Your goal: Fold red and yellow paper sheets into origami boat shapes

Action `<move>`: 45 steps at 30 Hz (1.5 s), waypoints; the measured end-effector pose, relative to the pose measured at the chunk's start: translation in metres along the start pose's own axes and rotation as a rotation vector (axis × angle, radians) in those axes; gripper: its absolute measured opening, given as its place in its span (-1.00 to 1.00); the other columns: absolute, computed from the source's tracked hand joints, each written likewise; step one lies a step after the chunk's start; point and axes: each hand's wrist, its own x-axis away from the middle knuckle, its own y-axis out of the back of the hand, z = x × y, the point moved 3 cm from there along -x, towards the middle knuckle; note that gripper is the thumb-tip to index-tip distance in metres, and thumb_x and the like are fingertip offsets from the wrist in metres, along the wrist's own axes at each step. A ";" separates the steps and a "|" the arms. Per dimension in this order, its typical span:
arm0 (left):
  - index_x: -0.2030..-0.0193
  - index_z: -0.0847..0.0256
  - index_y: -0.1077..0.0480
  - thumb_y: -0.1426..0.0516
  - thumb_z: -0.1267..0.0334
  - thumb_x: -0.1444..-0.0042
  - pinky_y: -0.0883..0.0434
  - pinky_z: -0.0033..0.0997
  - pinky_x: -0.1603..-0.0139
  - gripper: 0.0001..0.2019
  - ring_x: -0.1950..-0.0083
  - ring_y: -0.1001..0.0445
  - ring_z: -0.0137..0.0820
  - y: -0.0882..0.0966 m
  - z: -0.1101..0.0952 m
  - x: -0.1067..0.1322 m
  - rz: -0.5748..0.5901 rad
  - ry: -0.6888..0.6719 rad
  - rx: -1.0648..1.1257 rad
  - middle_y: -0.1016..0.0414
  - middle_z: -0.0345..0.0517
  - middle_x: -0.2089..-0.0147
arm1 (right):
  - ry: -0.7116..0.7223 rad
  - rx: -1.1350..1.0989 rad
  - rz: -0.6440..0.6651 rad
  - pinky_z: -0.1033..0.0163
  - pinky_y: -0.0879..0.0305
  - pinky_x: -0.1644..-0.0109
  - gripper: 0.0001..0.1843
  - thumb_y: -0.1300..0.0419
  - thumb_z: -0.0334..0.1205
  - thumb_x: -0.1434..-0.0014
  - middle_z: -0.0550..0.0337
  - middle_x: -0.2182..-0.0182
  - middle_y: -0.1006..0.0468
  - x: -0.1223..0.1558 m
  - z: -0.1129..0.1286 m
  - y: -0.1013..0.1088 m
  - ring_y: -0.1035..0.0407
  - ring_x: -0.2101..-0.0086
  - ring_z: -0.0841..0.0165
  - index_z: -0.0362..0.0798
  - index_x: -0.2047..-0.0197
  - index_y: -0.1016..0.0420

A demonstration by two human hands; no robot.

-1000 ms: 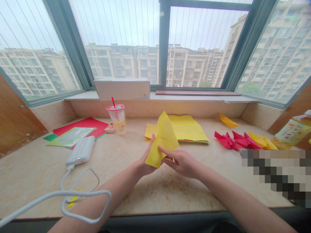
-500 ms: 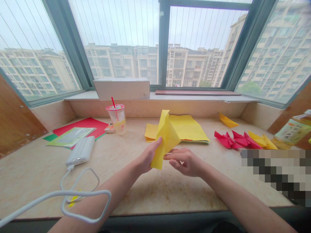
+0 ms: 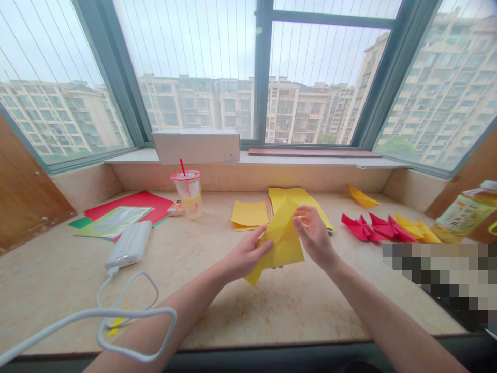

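Left hand (image 3: 245, 255), right hand (image 3: 316, 239) gripping yellow paper (image 3: 285, 246), bottle label (image 3: 464, 213) illegible

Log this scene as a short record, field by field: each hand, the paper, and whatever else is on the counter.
left hand: fingers grip yellow paper at its left edge
right hand: pinches its top right
paper state: creased, held over the counter
left side: power bank, cable, cup, red sheets
behind: yellow sheets
right side: folded pieces, bottle
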 end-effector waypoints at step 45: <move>-0.17 0.12 -0.30 -0.01 -0.18 -0.25 -0.45 -0.35 0.44 -0.49 0.46 -0.47 -0.38 0.000 -0.003 0.011 0.027 0.300 -0.067 -0.44 -0.18 0.35 | -0.563 -0.512 0.496 0.20 -0.36 0.12 -0.65 -0.16 0.03 -0.28 0.04 0.17 -0.66 0.011 0.000 -0.015 -0.50 0.13 0.21 -0.06 0.11 -0.59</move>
